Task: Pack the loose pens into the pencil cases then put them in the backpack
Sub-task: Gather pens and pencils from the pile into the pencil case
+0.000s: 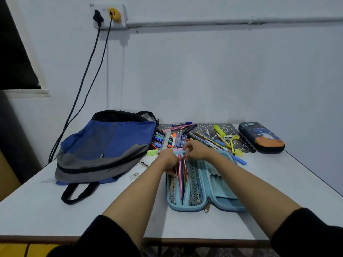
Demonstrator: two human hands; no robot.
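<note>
Here, the open blue pencil case (187, 208) holds several coloured pens (180, 179).

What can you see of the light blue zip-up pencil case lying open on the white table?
The light blue hard-shell pencil case lies opened flat near the front of the white table, its metal zip pull toward the camera. Inside are mesh pockets and a central flap, with coloured pens lying lengthwise between them. The left hand grips its left side, the right hand seems to pinch the pens' tops, and the right forearm crosses above it.
</note>
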